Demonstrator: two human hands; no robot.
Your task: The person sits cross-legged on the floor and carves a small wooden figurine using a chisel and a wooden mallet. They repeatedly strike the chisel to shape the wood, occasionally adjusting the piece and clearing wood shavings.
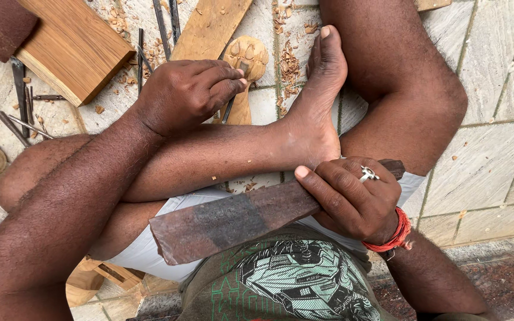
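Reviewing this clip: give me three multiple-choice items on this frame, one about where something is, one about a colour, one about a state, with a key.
1. Where does the small carved wooden piece lie?
A. On the tiled floor by the person's toes, under the left hand
B. On the person's lap
C. On top of the thick wooden block

2. What colour is the thread band on the wrist of the right hand?
A. Blue
B. Red
C. White

3. How is the flat dark mallet held?
A. Lying loose on the floor
B. Gripped at one end by the right hand, resting across the lap
C. Raised by both hands

Key: 1 A, the carving sits on the tiles beside the foot, with the left hand's fingers over it. 2 B, the band is plainly red. 3 B, the right-hand fingers wrap its narrow end.
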